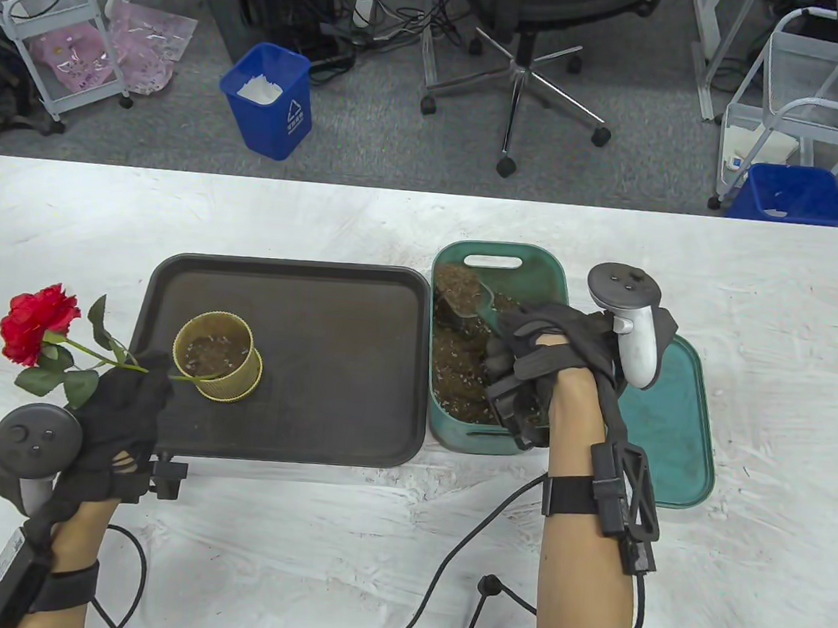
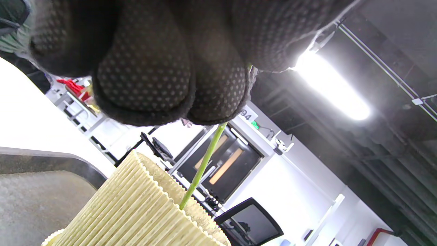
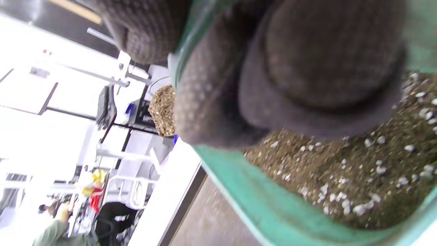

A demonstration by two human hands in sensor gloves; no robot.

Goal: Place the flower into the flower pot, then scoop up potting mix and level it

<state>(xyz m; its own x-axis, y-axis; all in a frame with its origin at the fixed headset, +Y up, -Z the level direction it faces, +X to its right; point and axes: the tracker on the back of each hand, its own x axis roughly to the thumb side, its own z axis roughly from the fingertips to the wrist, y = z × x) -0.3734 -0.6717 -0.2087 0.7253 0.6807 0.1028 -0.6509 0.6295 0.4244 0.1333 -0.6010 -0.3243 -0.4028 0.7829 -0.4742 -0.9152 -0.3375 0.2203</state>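
L hand [image 1: 118, 406] at worktop's [image 1: 70, 228] left edge, fingers [image 2: 143, 78] pinching flower [image 1: 38, 324] stem, tip in flower pot [image 1: 216, 356] on tray [image 1: 311, 392]. R hand [image 1: 546, 353], fingers curled round scoop [image 1: 467, 296] w/ potting mix [image 1: 459, 361] in green bin [image 1: 467, 437].

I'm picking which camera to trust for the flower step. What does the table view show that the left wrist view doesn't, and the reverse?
Only the table view shows the red bloom leaning out left of the tray, the right hand holding a scoop of potting mix over the green bin, and its lid beside it. Only the left wrist view shows the pot's ribbed outer wall close up and the fingertips pinching the stem. Both show the left hand holding the stem as it enters the flower pot.
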